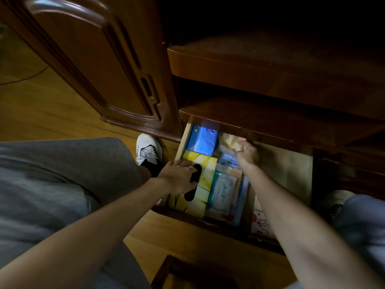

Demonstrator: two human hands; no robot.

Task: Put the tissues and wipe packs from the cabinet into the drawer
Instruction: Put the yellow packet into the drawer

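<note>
A: Where are the packs lying right now?

B: They are sitting inside the open drawer (180, 140) at the bottom of the dark wooden cabinet (270, 65). A yellow tissue pack (205, 174) is lying along the drawer's left side, with a blue tissue pack (201, 139) just behind it, partly under the shelf edge. Right of the yellow one, a teal-and-white wipe pack (221, 190) is lying among other flat packets.

A: And the hands?

B: The left hand (179, 177) is resting on top of the yellow tissue pack, fingers curling down over it and gripping it; a ring is showing on one finger. The right hand (246, 153) is reaching deeper in, toward the back of the drawer, over a pale packet (228, 158) and a brownish paper bag (229, 140). It is blurred, so I cannot tell whether it is grasping anything.

A: Are the two hands touching?

B: No, they are staying apart, the wipe pack lying between the forearms.

A: Anything else around?

B: The cabinet door (87, 59) is standing open on the left, a white shoe (149, 150) is planted on the wooden floor (41, 109) just beside the drawer's left corner, and a white packet with a red print (259, 223) is lying at the drawer's front, near the right forearm.
</note>
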